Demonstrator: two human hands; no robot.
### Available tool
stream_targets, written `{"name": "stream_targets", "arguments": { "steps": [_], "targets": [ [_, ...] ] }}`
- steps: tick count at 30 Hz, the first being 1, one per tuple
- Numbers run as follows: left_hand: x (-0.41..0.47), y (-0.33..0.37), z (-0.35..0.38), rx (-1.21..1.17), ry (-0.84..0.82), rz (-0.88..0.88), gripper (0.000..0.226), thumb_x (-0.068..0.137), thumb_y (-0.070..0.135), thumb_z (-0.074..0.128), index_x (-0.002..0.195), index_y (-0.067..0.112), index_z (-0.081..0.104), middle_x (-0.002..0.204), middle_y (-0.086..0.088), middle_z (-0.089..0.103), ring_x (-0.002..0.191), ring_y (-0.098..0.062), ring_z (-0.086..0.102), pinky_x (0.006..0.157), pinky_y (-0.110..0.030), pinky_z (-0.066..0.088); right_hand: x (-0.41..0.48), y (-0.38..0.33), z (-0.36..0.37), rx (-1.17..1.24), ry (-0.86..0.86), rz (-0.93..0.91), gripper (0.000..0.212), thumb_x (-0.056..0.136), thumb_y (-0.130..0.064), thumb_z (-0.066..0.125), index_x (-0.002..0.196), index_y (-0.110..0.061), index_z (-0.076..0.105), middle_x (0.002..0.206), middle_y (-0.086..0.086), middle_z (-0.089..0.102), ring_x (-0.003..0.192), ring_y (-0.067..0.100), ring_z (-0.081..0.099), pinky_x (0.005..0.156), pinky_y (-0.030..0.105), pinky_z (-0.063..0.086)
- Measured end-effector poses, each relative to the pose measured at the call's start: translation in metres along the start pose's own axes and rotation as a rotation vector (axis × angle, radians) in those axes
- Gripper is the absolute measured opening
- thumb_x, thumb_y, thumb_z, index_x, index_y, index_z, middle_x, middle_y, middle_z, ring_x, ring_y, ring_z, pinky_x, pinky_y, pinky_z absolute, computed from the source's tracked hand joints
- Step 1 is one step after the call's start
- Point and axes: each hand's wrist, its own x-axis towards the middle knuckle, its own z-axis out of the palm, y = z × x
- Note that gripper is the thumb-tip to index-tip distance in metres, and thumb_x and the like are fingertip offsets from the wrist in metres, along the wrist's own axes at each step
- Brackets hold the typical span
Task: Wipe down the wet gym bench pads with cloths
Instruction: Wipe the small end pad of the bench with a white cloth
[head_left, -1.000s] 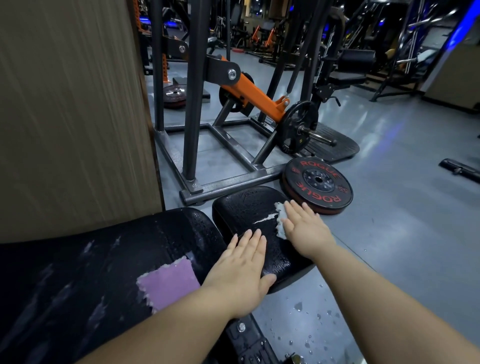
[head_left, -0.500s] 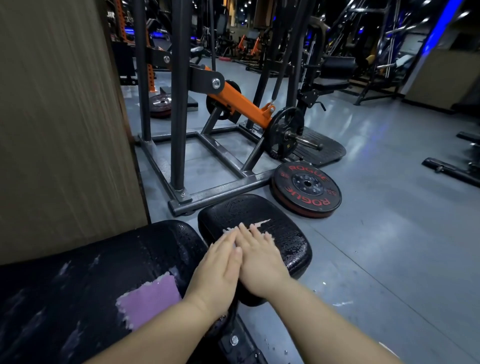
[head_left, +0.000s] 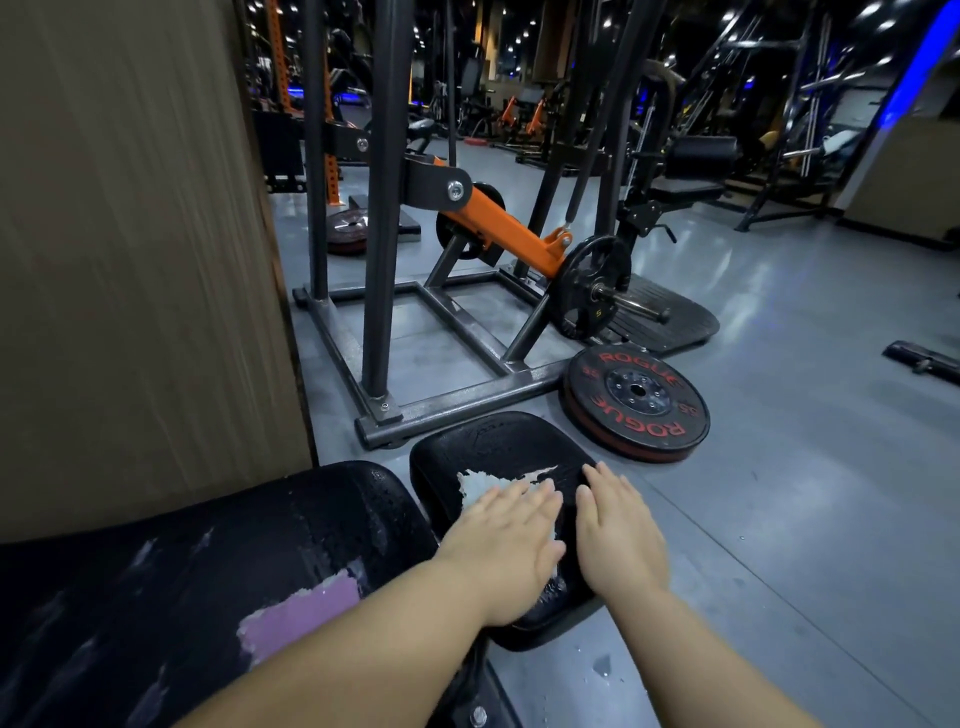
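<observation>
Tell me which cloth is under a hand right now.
The white cloth, flat under the left hand on the small pad. The purple cloth lies on the large pad, no hand on it.

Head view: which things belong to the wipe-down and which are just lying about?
Job: small pad, white cloth under the flat left hand, right hand flat beside it, long pad, purple cloth lying on it.
Lying about: Rogue plate on the floor, machine frame, orange lever arm.

Both bare forearms reach forward. The left hand (head_left: 506, 540) and right hand (head_left: 618, 535) lie palm down, just apart, fingers (head_left: 535, 501) straight and together.
</observation>
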Motion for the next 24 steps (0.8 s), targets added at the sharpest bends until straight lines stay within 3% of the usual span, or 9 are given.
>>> {"name": "stream_targets", "arguments": {
  "steps": [5,14,24],
  "targets": [
    [0.018,-0.031,-0.009,-0.026,-0.014,-0.067,0.055,0.105,0.041,0.014,0.155,0.026,-0.004,0.162,0.012,-0.012,0.148,-0.009,-0.014,0.120,-0.032,-0.011,0.001,0.005,0.002,-0.015,-0.004,-0.026,0.047,0.103,-0.037,0.026,0.148,-0.028,0.035,0.157,-0.014,0.024,0.146,0.010,0.016,0.118,0.032,0.017],
    [0.047,-0.076,-0.029,-0.166,0.005,-0.429,0.055,0.106,0.039,0.014,0.156,0.024,-0.002,0.163,0.009,-0.010,0.149,-0.018,-0.011,0.121,-0.038,-0.005,0.003,0.007,0.006,-0.001,0.033,0.009,0.047,0.102,-0.038,0.025,0.147,-0.033,0.036,0.156,-0.016,0.026,0.143,0.017,0.024,0.115,0.033,0.022],
    [0.017,0.003,-0.005,0.020,-0.043,0.047,0.055,0.106,0.039,0.017,0.156,0.026,-0.002,0.162,0.012,-0.008,0.148,-0.010,-0.013,0.119,-0.034,-0.012,0.000,0.005,0.004,0.064,0.048,0.094,0.049,0.100,-0.027,0.031,0.149,-0.028,0.032,0.157,-0.012,0.025,0.136,0.025,0.032,0.108,0.034,0.029]
  ]
}}
